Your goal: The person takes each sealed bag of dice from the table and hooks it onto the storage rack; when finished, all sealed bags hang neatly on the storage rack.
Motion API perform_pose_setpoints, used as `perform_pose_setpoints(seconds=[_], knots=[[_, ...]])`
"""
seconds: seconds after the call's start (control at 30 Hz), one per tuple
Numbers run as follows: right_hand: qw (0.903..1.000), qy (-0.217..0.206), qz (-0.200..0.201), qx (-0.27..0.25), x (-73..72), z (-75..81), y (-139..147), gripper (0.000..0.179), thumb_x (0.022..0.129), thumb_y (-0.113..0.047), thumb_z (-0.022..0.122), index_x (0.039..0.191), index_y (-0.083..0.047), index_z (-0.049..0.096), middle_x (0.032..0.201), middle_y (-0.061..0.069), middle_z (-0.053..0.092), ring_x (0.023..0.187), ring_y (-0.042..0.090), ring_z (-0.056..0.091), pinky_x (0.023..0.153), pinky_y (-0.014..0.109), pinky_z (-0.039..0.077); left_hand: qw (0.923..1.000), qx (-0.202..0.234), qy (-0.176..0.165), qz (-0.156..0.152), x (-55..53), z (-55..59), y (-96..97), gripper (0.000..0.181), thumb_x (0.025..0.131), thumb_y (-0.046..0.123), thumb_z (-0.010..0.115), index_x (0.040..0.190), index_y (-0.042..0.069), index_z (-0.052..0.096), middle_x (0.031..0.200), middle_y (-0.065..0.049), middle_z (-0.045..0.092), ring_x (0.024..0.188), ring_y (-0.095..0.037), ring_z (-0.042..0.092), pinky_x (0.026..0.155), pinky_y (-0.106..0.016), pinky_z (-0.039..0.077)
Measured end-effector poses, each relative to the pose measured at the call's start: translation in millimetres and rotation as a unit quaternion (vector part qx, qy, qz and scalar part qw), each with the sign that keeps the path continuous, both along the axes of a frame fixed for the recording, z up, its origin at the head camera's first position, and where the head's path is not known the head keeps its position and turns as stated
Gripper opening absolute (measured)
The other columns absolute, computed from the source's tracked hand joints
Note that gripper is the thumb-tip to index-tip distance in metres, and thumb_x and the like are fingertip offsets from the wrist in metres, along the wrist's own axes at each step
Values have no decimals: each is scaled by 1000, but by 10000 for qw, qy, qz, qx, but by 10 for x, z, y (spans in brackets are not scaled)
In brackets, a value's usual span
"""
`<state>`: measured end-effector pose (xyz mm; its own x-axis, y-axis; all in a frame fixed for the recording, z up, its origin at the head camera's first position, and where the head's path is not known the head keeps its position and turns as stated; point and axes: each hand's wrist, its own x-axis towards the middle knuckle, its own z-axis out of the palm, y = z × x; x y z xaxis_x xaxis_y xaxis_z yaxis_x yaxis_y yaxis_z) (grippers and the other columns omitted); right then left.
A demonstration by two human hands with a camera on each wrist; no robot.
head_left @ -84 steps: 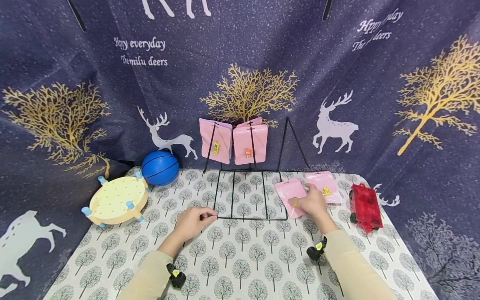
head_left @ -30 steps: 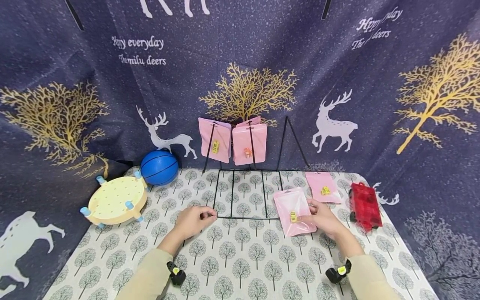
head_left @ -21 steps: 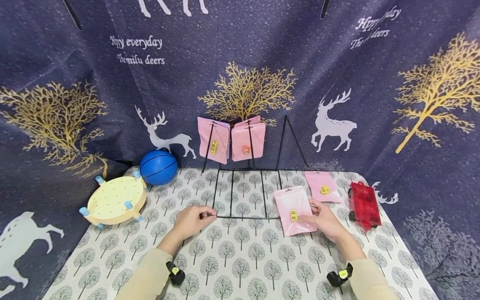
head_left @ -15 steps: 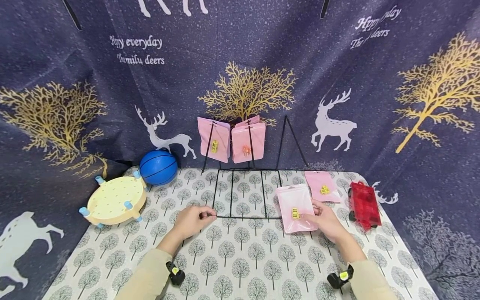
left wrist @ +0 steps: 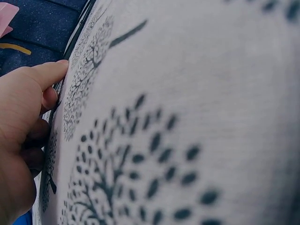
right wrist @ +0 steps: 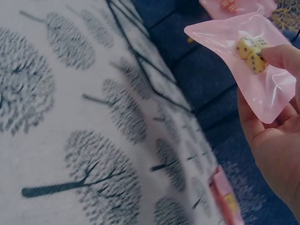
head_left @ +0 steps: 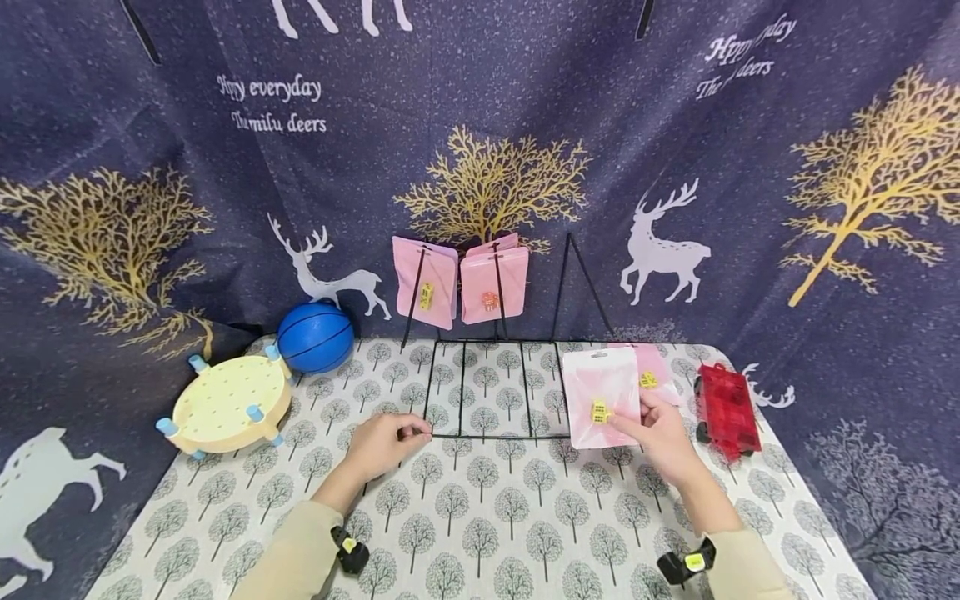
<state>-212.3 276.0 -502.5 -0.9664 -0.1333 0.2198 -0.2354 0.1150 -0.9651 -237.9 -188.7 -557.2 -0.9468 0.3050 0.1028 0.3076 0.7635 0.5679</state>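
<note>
My right hand (head_left: 667,437) grips a pink zip bag (head_left: 611,375) by its right edge, thumb on the front beside two yellow dice (head_left: 598,411) inside. In the right wrist view the same bag (right wrist: 225,40) shows raised over the table, fingers behind it. My left hand (head_left: 382,442) pinches the front left corner of a black wire rack (head_left: 487,437), index finger stretched along it and the other fingers curled. From the rack's hooks hang pink bags, one with yellow dice (head_left: 426,296) at left and one with orange dice (head_left: 490,301) in the middle. The right-hand upright (head_left: 592,283) carries no bag.
Another pink bag (head_left: 660,367) with yellow dice lies at the back right, partly covered by the held bag. Beside it is a red toy car (head_left: 729,408). A blue ball (head_left: 315,337) and an upturned round yellow stool-like piece (head_left: 232,404) with blue-tipped legs stand at left.
The right hand has picked the bag off the table, drawn it nearer, then raised it upright and slightly right, so it overlaps the lying bag. The left hand stays at the rack corner.
</note>
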Motion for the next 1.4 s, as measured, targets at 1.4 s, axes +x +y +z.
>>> perform_pose_setpoints(seconds=[1.4], knots=[[9852,1204,-93,-1213,61,625,-359,44,85,27,61,123,5,65,110,7,76,98,17,75,82,29,60,9999,93,22,-68,12,6,-5,11,96,38,76,106,36,77,69,19,56,51,-4,47,45,-22,38]])
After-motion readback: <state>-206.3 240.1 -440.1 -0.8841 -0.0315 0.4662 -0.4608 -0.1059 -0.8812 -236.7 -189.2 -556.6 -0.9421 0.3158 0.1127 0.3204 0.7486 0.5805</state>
